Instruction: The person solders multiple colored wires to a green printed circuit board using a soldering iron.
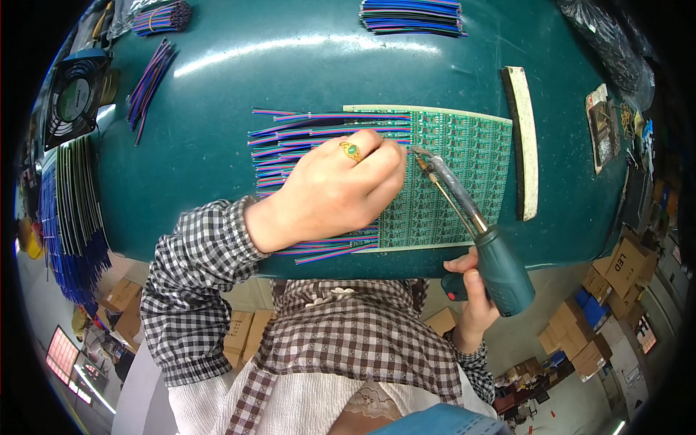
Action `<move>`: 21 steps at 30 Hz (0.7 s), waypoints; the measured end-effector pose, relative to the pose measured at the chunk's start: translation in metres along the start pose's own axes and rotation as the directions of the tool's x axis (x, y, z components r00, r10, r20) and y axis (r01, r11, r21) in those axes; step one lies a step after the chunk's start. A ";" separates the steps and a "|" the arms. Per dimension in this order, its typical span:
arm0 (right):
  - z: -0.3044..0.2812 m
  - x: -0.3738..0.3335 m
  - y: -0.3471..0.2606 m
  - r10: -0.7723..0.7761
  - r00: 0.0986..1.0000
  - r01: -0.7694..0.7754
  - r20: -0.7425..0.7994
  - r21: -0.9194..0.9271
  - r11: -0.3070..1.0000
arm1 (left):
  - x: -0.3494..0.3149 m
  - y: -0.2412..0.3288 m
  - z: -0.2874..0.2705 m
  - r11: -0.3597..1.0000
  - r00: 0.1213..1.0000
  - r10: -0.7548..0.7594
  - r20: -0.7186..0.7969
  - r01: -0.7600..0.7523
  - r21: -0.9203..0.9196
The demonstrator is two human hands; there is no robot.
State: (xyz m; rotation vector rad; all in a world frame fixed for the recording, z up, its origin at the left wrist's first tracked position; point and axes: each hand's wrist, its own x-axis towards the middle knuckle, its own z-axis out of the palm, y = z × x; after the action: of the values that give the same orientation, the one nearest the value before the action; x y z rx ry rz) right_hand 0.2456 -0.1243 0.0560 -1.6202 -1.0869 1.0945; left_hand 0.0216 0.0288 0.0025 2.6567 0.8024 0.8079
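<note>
A green circuit board panel [460, 174] with rows of small identical boards lies on the table. Strips of coloured wire [283, 134] run leftward from it, side by side. My left hand [337, 185], a green-stoned ring on one finger, rests over the wires with its fingers pinched on one wire strip at the panel; the fingertips are partly hidden. My right hand [475, 297] is wrapped round the handle of a dark green soldering gun [504, 272]. Its metal tip, with a thin feed tube alongside, reaches the panel just right of my left fingertips.
A white-and-black bar [525, 145] lies right of the panel. Bundled wires [412, 16] sit at the far edge, with more wires [151, 87] at far left. A black fan [72, 101] stands at the left edge. Wires [72, 217] hang beside it. A small worn block [603, 127] lies far right.
</note>
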 end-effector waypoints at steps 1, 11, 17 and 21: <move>0.000 0.000 -0.001 -0.004 1.000 0.004 0.005 -0.009 1.000 | 0.000 0.000 0.000 1.000 1.000 0.004 0.000 -0.004 0.005; -0.001 -0.003 0.005 -0.013 0.999 0.014 -0.036 0.022 1.000 | 0.001 0.000 0.000 1.000 1.000 0.005 -0.005 -0.005 0.012; 0.004 -0.001 -0.002 0.070 0.997 -0.065 -0.041 0.094 0.993 | 0.001 -0.003 -0.001 1.000 1.000 0.021 -0.014 -0.021 0.008; 0.004 -0.002 -0.002 0.075 0.996 -0.071 -0.043 0.084 0.994 | 0.001 -0.003 -0.001 1.000 1.000 0.012 -0.014 -0.012 -0.014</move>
State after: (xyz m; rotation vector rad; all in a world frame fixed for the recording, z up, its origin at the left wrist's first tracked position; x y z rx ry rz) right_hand 0.2410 -0.1246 0.0577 -1.6226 -0.9463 1.1296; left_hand 0.0207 0.0319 0.0027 2.6489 0.7825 0.8330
